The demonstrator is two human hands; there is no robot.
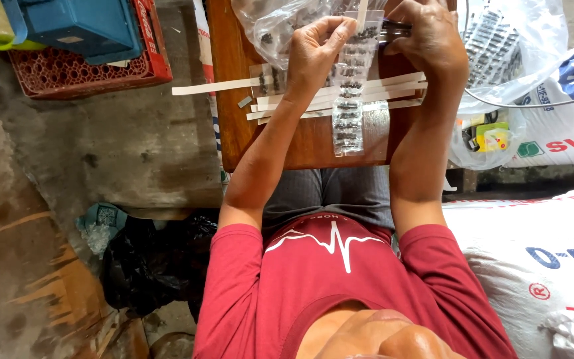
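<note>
Both hands work at the far edge of the brown wooden tabletop [300, 143]. The left hand [315, 50] pinches the top of a long clear plastic strip of small pouches filled with dark bits [350, 100], its fingers [332, 30] pressed together on the upper left corner. The right hand [430, 40] grips the strip's top right edge, fingers curled closed around it. The strip hangs down toward the near side, lying across several pale flat paper strips [393, 90] spread on the tabletop. A red plastic crate [88, 73] sits far left.
</note>
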